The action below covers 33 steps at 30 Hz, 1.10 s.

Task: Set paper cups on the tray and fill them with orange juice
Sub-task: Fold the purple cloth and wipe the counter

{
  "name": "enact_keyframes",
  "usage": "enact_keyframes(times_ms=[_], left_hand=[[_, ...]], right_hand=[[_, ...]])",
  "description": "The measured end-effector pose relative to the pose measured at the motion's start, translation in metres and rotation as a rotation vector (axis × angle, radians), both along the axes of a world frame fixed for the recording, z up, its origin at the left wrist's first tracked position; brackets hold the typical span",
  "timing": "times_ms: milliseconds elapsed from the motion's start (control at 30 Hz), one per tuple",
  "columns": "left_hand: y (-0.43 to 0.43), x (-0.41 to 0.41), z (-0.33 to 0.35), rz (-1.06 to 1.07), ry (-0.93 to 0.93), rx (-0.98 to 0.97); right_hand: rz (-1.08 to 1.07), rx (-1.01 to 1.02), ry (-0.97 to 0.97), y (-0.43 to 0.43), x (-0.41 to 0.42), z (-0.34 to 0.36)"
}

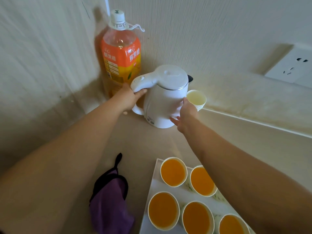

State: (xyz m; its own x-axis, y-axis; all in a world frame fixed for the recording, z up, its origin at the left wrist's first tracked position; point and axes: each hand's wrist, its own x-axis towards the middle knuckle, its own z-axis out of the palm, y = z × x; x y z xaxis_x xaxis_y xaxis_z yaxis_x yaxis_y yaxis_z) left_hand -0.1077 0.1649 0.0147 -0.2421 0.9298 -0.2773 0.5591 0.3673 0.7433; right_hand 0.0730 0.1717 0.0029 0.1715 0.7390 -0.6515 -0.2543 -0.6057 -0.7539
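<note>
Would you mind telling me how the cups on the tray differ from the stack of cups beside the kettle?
The cups on the tray hold orange juice; the top cup of the stack looks empty. The cups on the tray stand singly, side by side on the white tray; the stack is nested, on the counter by the wall, beside the kettle. Both are upright white paper cups.

In corner, bottle (120, 53) behind kettle (162, 102), cup stack (196, 99) at kettle's right; tray (155, 191) with cups (173, 172) nearer, cloth (109, 200) left of tray.
</note>
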Motion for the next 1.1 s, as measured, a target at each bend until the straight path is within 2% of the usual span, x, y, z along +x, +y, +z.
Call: enact_keyframes(times_ms=[167, 333, 467, 567, 667, 767, 867, 900, 967, 1033, 1100], left_hand=[[0.0, 0.008, -0.006, 0.106, -0.001, 0.104], [-0.034, -0.004, -0.009, 0.212, -0.212, 0.007], [-0.081, -0.01, -0.01, 0.078, -0.024, -0.116], [-0.129, -0.014, -0.019, 0.002, 0.068, -0.227], [-0.179, -0.024, -0.049, 0.104, 0.074, -0.282], [-0.219, -0.033, -0.078, 0.153, 0.032, -0.254], [-0.244, -0.033, -0.087, 0.147, -0.1, -0.207], [-0.25, -0.034, -0.09, 0.131, -0.158, -0.208], [-0.258, -0.035, -0.09, 0.045, -0.162, -0.246], [-0.262, -0.036, -0.087, -0.036, -0.049, -0.234], [-0.266, -0.037, -0.08, -0.035, 0.029, -0.154]], right_hand=[[0.04, 0.014, -0.009, -0.005, 0.0, 0.001], [0.112, 0.02, -0.018, -0.019, 0.005, 0.011], [0.171, 0.029, 0.025, -0.055, -0.011, 0.027], [0.453, 0.125, -0.03, -0.098, -0.032, 0.038], [0.881, 0.327, -0.297, -0.152, -0.055, 0.03], [1.274, 0.478, -0.677, -0.199, -0.076, -0.011], [1.554, 0.48, -0.922, -0.24, -0.079, -0.054], [1.577, 0.455, -0.952, -0.249, -0.078, -0.065], [1.509, 0.476, -0.971, -0.26, -0.073, -0.08], [1.393, 0.567, -0.938, -0.264, -0.068, -0.081], [1.222, 0.621, -0.819, -0.271, -0.065, -0.075]])
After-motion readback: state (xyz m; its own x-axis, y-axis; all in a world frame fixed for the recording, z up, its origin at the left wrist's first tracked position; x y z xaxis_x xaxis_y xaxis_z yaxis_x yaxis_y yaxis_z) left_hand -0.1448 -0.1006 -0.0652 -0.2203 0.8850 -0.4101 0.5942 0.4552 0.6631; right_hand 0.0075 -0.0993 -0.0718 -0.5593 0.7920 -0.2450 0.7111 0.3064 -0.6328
